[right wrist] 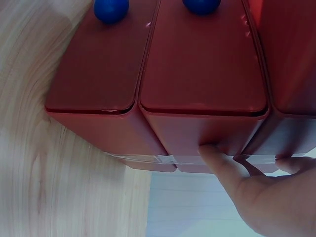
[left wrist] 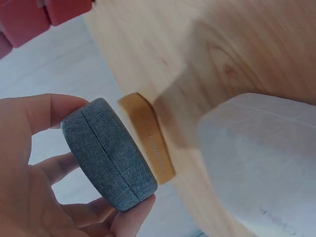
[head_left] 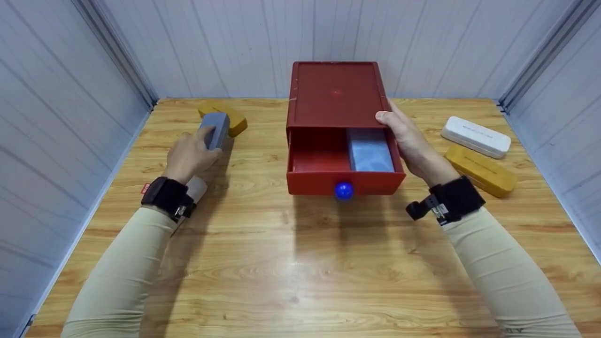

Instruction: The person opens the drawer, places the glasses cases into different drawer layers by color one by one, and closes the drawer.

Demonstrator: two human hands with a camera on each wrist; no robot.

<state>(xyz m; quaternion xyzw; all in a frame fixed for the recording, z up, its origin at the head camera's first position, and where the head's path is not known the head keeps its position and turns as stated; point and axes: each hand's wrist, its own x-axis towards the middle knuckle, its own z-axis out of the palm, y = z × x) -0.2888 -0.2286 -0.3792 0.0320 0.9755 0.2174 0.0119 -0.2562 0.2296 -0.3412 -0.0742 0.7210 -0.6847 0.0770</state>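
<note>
My left hand (head_left: 192, 152) holds a blue-grey glasses case (left wrist: 108, 154) between thumb and fingers, above the table at the left. Beyond it lies a mustard-yellow glasses case (head_left: 237, 123), and a white glasses case (head_left: 196, 188) sits partly hidden under my left wrist. In the middle stands a red drawer cabinet (head_left: 335, 94) of stacked drawers. Its top drawer (head_left: 319, 183), with a blue ball knob (head_left: 344, 190), is pulled out. A pale blue-grey case (head_left: 371, 150) lies in its right half. My right hand (head_left: 413, 141) rests against the cabinet's right side, thumb on its top edge.
At the right a white glasses case (head_left: 476, 136) and a yellow glasses case (head_left: 481, 171) lie close together on the wooden table (head_left: 263, 281). Pale panel walls (head_left: 225, 47) enclose the back and both sides. Clear tape (right wrist: 143, 158) runs across the cabinet's side.
</note>
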